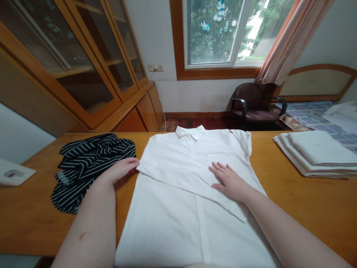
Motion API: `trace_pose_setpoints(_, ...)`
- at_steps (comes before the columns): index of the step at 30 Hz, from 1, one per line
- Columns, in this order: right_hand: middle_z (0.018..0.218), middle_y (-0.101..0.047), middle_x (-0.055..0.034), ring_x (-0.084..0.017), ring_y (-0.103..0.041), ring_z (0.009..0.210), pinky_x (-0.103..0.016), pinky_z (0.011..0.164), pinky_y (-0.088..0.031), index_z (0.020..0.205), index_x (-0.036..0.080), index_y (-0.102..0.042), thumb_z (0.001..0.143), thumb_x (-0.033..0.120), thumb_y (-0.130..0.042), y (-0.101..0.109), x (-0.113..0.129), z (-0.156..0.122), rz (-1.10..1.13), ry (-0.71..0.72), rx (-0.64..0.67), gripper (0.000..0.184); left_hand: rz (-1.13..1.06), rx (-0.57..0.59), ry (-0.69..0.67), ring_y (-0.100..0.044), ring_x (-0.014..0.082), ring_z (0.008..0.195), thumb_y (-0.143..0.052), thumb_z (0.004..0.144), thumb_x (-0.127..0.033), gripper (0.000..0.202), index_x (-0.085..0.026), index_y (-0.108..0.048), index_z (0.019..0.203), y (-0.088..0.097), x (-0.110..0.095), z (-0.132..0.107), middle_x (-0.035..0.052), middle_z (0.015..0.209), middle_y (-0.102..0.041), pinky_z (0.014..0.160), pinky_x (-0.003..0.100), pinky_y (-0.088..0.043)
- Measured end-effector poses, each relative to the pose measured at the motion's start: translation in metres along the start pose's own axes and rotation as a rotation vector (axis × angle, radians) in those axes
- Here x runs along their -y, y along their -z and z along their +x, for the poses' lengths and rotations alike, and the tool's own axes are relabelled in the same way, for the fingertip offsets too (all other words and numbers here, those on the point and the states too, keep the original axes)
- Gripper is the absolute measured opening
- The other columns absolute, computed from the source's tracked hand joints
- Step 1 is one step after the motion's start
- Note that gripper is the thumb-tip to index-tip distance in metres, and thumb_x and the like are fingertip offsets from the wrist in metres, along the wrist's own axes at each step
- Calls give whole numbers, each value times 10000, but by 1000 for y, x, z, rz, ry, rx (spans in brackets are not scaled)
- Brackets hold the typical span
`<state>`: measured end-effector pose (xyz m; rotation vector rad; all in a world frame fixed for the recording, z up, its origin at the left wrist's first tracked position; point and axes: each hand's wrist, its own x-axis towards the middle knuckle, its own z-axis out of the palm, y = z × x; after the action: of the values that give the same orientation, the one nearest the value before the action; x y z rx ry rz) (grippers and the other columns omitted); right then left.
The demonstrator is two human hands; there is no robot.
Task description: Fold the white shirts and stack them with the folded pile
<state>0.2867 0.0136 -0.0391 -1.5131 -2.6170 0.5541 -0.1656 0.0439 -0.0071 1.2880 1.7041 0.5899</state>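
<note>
A white collared shirt (pixel 178 208) lies flat on the wooden table (pixel 301 197), collar at the far side, with one sleeve folded across its body. My right hand (pixel 230 180) rests flat on that folded sleeve, fingers stretched out and apart. At the shirt's left edge my left hand (pixel 124 169) touches the fold, its fingers curled lightly against the cloth; whether it pinches the fabric is unclear.
A crumpled black-and-white striped garment (pixel 89 163) lies left of the shirt. A stack of folded white cloths (pixel 318 154) sits at the table's right. A white device (pixel 12 172) is at the far left edge. Beyond stand a chair (pixel 252 104), a cabinet and a bed.
</note>
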Motion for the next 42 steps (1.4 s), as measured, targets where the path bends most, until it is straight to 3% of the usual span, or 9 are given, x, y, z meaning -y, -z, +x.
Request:
trace_pose_setpoints(7,1505,-228,-73,-248,-154,1390,-469,1115,-130,1439,261,-277,857,539,-443,1,1,0,-7,-5,1,666,144,75,42,-530,156,537,-674,584,-415,344,-189,-620,838,0,2,4,-19,581,-588,512,254,-389)
trace_pose_setpoints(11,1504,-228,-75,-250,-155,1389,-469,1113,-136,1438,253,-283,857,544,-440,2,3,-1,-9,-9,7,668,299,1,99,-561,174,578,-705,513,-405,332,-192,-611,749,2,10,11,-4,602,-611,537,259,-405)
trace_pose_setpoints(16,1506,-224,-73,-250,-155,1389,-471,1112,-137,1438,257,-281,855,545,-441,2,2,0,-5,-5,5,669,417,-59,10,-569,179,632,-718,496,-410,299,-197,-586,660,0,13,15,-5,640,-601,575,254,-406)
trace_pose_setpoints(24,1506,-225,-69,-242,-157,1390,-468,1113,-143,1438,262,-281,870,533,-416,1,1,0,-11,-6,1,643,-121,81,61,-572,146,678,-643,659,-478,324,-201,-524,778,-14,-7,-1,-11,739,-580,609,251,-451)
trace_pose_setpoints(27,1506,-225,-67,-244,-159,1389,-469,1114,-139,1438,267,-280,869,526,-423,1,0,-1,-5,-4,-1,641,-110,134,60,-520,113,547,-703,605,-405,325,-206,-499,762,-14,-9,-4,-52,635,-521,525,232,-418)
trace_pose_setpoints(30,1506,-227,-64,-241,-163,1388,-463,1116,-139,1436,271,-283,866,516,-432,1,-1,0,8,-2,7,638,12,84,84,-492,114,483,-724,553,-354,327,-211,-467,695,-13,-6,-2,-63,569,-496,468,231,-383)
trace_pose_setpoints(33,1506,-228,-60,-235,-159,1389,-458,1117,-143,1435,269,-286,866,509,-435,2,-1,1,15,-6,14,636,117,75,84,-572,164,572,-732,515,-332,336,-214,-484,709,-10,-3,1,-33,621,-573,509,254,-428)
trace_pose_setpoints(38,1506,-229,-58,-237,-160,1389,-466,1113,-144,1434,267,-288,865,503,-434,2,-1,1,19,-1,10,634,110,254,-15,-630,241,905,-735,502,-295,430,-216,-542,879,-4,-2,1,12,873,-672,757,303,-493)
trace_pose_setpoints(42,1506,-230,-60,-249,-167,1387,-476,1108,-142,1430,268,-299,857,494,-448,3,0,1,27,-7,15,633,147,254,-23,-631,250,920,-720,506,-286,457,-204,-566,929,-3,-3,-1,19,891,-678,795,316,-489)
